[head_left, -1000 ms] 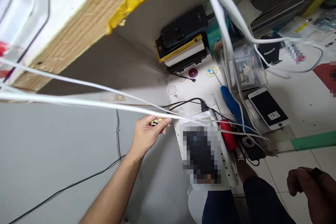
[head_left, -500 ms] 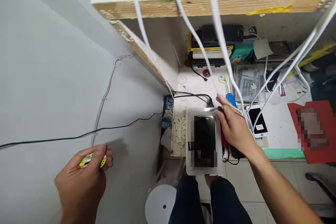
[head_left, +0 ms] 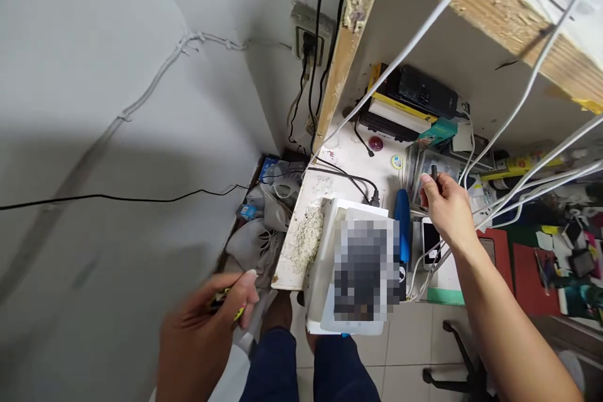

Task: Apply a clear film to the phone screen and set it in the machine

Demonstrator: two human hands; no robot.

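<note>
My left hand [head_left: 207,326] is closed round a small yellow-and-black patterned object [head_left: 221,301], mostly hidden by the fingers, in front of the grey wall. My right hand [head_left: 447,204] grips a black stick-like object [head_left: 434,173] whose end pokes up above the thumb; the rest is out of sight. Below and left of that hand, a white tray [head_left: 323,276] at the bench's front edge carries a blurred dark device [head_left: 362,270]. A tool with a blue handle [head_left: 402,220] lies between the tray and my right hand. A white phone [head_left: 431,242] lies beneath my right wrist.
White cables [head_left: 419,38] hang across the view past the wooden shelf edge [head_left: 499,6]. A black plug lead [head_left: 374,198] lies behind the tray. Stacked boxes [head_left: 400,107] stand at the back. Bags [head_left: 254,245] fill the gap left of the bench. A red mat [head_left: 527,276] lies right.
The view has swung left and tilted. My right hand has moved away from the tray, to the right, with the black object. My left hand still holds the patterned object.
</note>
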